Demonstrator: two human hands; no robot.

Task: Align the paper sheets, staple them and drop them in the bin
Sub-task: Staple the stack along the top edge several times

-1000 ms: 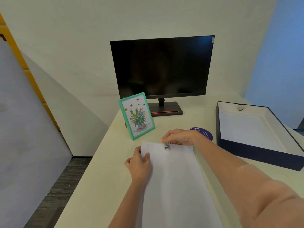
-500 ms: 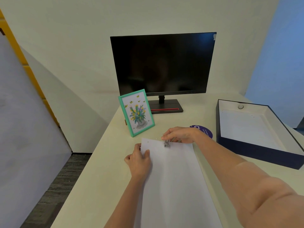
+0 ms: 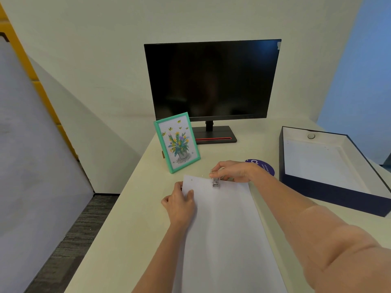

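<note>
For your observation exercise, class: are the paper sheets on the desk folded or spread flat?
Spread flat: the paper sheets lie unfolded on the desk, no crease showing, the left hand pinching their left edge.

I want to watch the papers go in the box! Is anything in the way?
Nothing visible blocks the way. Only a flat sticker lies on the desk between the papers and the box. The right hand holds the stapler on them.
</note>
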